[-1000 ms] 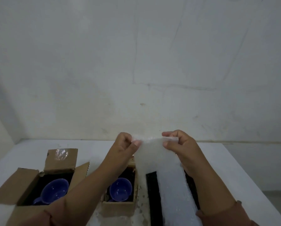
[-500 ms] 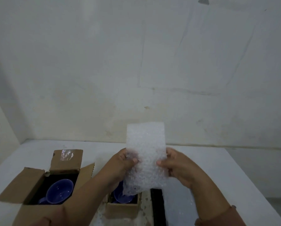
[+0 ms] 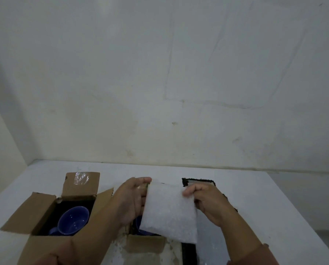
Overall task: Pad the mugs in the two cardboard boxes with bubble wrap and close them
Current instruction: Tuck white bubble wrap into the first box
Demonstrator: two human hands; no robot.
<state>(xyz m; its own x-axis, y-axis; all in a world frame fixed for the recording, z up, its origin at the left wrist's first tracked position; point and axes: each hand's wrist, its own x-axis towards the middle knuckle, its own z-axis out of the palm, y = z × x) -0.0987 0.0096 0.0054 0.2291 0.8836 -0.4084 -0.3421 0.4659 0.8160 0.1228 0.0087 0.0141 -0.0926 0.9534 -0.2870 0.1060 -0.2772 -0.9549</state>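
A stained white wall [image 3: 159,73] backs a white table [image 3: 274,197] that fills the lower frame. A folded pad of wrap [image 3: 169,211] hangs at lower centre, directly over the middle box [image 3: 146,243], so it looks ready to go down onto that box's mug [image 3: 138,222], of which only a blue sliver shows. The left hand [image 3: 131,201] holds the pad's left edge, thumb pinching the top corner; its fingers seem to lie behind the wrap, though I cannot see them well. The right hand [image 3: 207,201] pinches the upper right edge with curled fingers. At lower left the left box [image 3: 45,207] stands with flaps spread and its mug [image 3: 72,219] bare. A black mat [image 3: 198,182] lies just behind the right hand. The spread flaps leave the boxes crowded together; the table's right side offers open room.
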